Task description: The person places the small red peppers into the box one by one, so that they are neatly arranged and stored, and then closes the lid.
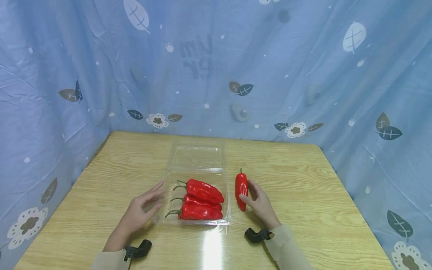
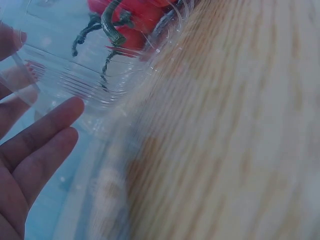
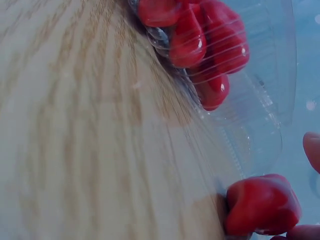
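My left hand (image 1: pixel 141 210) hovers at the left edge of a clear plastic clamshell box (image 1: pixel 162 198), fingers extended and thumb apart, holding nothing. In the left wrist view, fingertips (image 2: pixel 70 110) appear close beside the box's ribbed wall. Several glossy red peppers (image 1: pixel 200 212) lie in the box, green stems pointing left. To the right of the box, a single red pepper (image 1: pixel 241 183) lies on the table, stem pointing away. My right hand (image 1: pixel 261 206) is around its near right side, with the thumb raised off this pepper (image 3: pixel 262 205) in the right wrist view.
The box's transparent lid (image 1: pixel 197 157) is folded back flat on the wooden table (image 1: pixel 287 168). Blue curtains (image 1: pixel 209 75) with leaf and flower prints hang behind and along both sides. Black wrist mounts (image 1: pixel 138 250) sit at both sleeves.
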A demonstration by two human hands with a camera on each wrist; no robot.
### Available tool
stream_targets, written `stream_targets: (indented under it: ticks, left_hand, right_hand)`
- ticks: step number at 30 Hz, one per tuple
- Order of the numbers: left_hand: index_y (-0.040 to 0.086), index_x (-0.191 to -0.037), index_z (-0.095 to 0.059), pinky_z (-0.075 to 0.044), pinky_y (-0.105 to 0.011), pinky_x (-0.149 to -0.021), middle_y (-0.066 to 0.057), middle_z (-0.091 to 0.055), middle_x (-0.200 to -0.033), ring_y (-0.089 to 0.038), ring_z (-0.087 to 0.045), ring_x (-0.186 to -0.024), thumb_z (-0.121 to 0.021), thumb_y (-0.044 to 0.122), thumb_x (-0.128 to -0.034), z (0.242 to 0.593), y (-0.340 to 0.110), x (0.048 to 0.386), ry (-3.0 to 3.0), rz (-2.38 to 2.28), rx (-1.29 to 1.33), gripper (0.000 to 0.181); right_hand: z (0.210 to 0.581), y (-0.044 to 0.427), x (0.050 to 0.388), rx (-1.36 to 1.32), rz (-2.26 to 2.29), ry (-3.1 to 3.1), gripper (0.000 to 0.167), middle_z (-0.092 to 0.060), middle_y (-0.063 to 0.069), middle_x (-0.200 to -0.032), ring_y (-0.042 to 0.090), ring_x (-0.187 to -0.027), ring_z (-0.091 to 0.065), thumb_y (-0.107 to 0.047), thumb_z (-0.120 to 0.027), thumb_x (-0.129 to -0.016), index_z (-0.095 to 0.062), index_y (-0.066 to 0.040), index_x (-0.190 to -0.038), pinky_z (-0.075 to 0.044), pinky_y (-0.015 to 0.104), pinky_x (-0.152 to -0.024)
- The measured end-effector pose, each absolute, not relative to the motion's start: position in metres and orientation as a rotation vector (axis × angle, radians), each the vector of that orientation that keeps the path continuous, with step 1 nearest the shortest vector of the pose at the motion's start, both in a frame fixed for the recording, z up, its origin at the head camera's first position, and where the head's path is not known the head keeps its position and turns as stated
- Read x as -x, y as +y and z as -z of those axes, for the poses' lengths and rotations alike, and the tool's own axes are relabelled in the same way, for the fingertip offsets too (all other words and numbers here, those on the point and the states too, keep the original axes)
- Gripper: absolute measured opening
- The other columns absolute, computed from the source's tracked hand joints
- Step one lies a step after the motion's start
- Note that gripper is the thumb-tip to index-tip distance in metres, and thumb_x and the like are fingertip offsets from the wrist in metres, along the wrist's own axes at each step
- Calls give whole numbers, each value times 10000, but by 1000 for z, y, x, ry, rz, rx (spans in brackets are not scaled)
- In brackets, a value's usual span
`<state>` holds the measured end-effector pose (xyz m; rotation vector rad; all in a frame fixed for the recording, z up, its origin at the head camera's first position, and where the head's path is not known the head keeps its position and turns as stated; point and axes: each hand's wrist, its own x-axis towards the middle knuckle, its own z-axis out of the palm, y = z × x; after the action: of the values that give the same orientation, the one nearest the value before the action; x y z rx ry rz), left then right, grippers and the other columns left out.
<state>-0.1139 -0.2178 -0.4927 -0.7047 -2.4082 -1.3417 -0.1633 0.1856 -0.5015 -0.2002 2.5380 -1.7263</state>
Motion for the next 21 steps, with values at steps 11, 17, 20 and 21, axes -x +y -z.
stream_targets:
  ticks: [11, 17, 20, 21]
  left_hand:
    - [-57, -1176, -612, -518, -179, -899, -251, -458, -1403, -30, -530, -1173, -660, -80, -822, 487, -215, 111, -2415, 1332, 693, 359]
    - [-75, -1165, -609, -528, -209, -898, -288, -458, -1383, -8, -513, -1173, -652, -95, -820, 473, -211, 106, -2427, 1340, 700, 349]
    - [-69, -1178, -604, -524, -210, -906, -273, -450, -1398, 6, -507, -1179, -652, -88, -824, 486, -215, 111, -2418, 1344, 708, 358]
    - [-66, -1185, -601, -522, -210, -909, -260, -447, -1407, 7, -506, -1182, -654, -82, -826, 491, -217, 113, -2413, 1347, 710, 363]
  right_hand:
    - [501, 175, 164, 166, 1624, 2687, 789, -444, 198, -1429, 351, -1336, -384, -276, -747, -794, -363, -4, -1428, -298, 506, -1134]
    - [502, 169, 166, 99, 1613, 2728, 746, -483, 175, -1395, 323, -1308, -419, -262, -756, -787, -406, -25, -1401, -331, 477, -1116]
    - [501, 168, 166, 91, 1649, 2718, 708, -486, 182, -1392, 330, -1317, -416, -222, -750, -796, -420, -18, -1389, -327, 474, -1125]
    - [500, 167, 166, 90, 1656, 2714, 698, -488, 183, -1391, 331, -1317, -418, -207, -749, -798, -424, -16, -1385, -328, 471, -1126]
